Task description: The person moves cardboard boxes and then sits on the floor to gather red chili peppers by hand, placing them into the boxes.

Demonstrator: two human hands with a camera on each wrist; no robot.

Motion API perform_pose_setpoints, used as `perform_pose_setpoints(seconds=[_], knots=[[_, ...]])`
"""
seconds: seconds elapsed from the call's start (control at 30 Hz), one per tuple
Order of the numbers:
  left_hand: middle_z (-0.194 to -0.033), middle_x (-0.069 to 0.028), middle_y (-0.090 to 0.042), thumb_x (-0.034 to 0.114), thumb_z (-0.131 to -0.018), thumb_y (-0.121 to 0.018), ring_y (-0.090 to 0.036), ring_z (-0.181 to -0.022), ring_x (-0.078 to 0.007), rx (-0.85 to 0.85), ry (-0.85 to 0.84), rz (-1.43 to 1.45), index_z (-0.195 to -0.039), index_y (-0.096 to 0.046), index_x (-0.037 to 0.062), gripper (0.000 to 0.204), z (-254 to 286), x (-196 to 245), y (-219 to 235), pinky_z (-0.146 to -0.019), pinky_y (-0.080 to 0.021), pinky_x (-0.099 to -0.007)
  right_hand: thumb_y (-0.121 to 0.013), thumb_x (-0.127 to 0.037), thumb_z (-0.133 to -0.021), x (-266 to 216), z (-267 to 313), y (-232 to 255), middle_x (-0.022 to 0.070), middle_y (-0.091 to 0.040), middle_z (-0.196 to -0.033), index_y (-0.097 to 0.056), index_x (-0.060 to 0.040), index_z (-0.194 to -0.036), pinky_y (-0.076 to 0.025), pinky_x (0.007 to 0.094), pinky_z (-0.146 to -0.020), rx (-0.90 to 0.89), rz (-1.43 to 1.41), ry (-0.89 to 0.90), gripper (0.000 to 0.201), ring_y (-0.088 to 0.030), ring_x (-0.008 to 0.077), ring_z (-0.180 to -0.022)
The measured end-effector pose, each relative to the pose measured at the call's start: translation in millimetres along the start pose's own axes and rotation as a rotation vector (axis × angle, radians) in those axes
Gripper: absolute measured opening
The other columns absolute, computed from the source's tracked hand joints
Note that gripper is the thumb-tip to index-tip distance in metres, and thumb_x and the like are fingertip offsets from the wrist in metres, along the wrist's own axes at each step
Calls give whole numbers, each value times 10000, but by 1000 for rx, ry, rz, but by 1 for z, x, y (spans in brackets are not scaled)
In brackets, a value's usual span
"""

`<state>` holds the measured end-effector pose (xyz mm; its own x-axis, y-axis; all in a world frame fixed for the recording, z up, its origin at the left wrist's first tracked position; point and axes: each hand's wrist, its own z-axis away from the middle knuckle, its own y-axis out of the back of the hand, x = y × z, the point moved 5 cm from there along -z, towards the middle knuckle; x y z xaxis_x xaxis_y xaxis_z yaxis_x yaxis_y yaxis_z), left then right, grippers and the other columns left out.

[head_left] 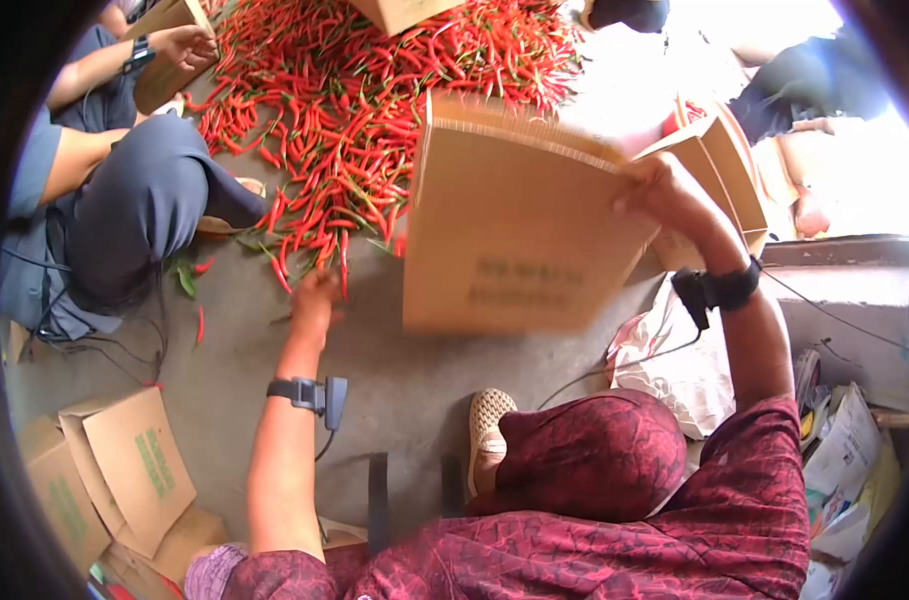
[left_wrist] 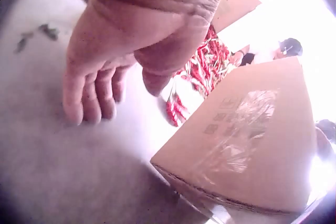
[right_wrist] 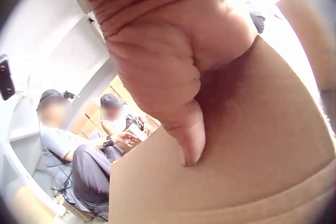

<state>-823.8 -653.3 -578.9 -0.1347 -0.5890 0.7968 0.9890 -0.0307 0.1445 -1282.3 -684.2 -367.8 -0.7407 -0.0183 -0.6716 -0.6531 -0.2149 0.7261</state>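
Observation:
My right hand [head_left: 672, 195] grips the upper edge of a cardboard box [head_left: 520, 215], which hangs tilted over the floor and looks blurred at its lower side. In the right wrist view, the thumb of that hand [right_wrist: 163, 66] presses flat against the cardboard [right_wrist: 257, 134]. Clear tape and printing show on the box [left_wrist: 239, 129] in the left wrist view. My left hand [head_left: 318, 296] is over the floor at the near edge of a heap of red chillies [head_left: 340, 150]. Its fingers [left_wrist: 90, 95] hang loosely with nothing between them.
A person in dark trousers [head_left: 155, 190] sits at the left of the heap. Flattened cartons [head_left: 140, 470] lie at lower left. Another open carton [head_left: 710, 170] stands behind my right hand, with a white sack [head_left: 675, 350] below it. Cables run from the wrist cameras.

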Motion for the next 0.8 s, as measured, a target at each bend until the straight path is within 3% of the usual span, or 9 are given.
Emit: perform_pose_setpoints(seconds=[0.03, 0.07, 0.13, 0.27, 0.37, 0.43, 0.53, 0.67, 0.8], knots=[[-956, -61, -592, 249, -840, -587, -588, -796, -168, -23, 21, 24, -1026, -548, 74, 258, 10, 6, -2, -621, -496, -348, -646, -51, -723, -36, -4, 5, 0, -569, -740, -594, 44, -868, -432, 267, -687, 123, -8, -97, 181, -516, 76, -769], [-975, -57, -588, 271, -866, -565, -585, -804, -170, -46, 42, 47, -1072, -534, 83, 280, 20, 12, -4, -633, -494, -342, -646, -80, -732, -47, -15, 13, 26, -563, -718, -579, 39, -856, -422, 279, -662, -73, 35, -43, 185, -511, 110, -718], [-1008, -61, -587, 292, -891, -550, -585, -818, -180, -52, 59, 118, -1121, -520, 88, 309, 35, 25, -5, -645, -495, -342, -668, -116, -722, -71, -15, 30, 74, -563, -708, -598, 29, -888, -421, 270, -661, 130, 267, -13, 232, -523, 114, -719], [-1062, -92, -586, 332, -886, -551, -600, -816, -174, 1, 26, 284, -1157, -514, 47, 396, 57, 59, 24, -654, -506, -326, -656, -137, -718, -134, -8, 45, 117, -486, -639, -530, -3, -738, -422, 330, -565, -111, 615, 256, 185, -544, 243, -602], [-1017, -116, -605, 540, -886, -433, -617, -775, -199, -117, -53, 186, -1191, -498, 39, 590, 67, 91, 49, -595, -514, -321, -676, -107, -718, -159, -19, 14, 135, -510, -626, -517, -19, -711, -445, 369, -542, -289, 122, 360, 182, -550, 299, -571], [-998, -114, -633, 630, -873, -372, -628, -815, -226, -170, 98, 113, -1203, -517, 65, 670, 72, 84, 78, -612, -519, -342, -664, -104, -728, -170, -34, -27, 139, -520, -611, -519, -33, -710, -457, 389, -552, -462, -9, 479, 162, -549, 329, -587], [-1043, -123, -639, 587, -883, -397, -633, -900, -271, -212, 615, -4, -1224, -509, 58, 639, 101, 35, 127, -680, -526, -404, -609, -112, -730, -181, -38, -100, 137, -553, -612, -547, -54, -725, -484, 393, -582, -578, -12, 666, 84, -585, 335, -621], [-1261, -124, -530, 581, -861, -439, -553, -1094, -319, -392, 755, 5, -1336, -399, 105, 673, 157, 38, 123, -776, -497, -508, -573, -105, -724, -206, -16, -143, 127, -591, -618, -553, -68, -714, -503, 405, -548, -650, 226, 769, 42, -612, 316, -599], [-1235, -119, -537, 634, -805, -498, -572, -1053, -305, -342, 299, 414, -1318, -410, 93, 750, 147, 53, 111, -763, -519, -503, -545, -99, -751, -216, -1, -149, 155, -592, -626, -539, -17, -751, -504, 432, -591, -812, 310, 743, 83, -610, 357, -640]])
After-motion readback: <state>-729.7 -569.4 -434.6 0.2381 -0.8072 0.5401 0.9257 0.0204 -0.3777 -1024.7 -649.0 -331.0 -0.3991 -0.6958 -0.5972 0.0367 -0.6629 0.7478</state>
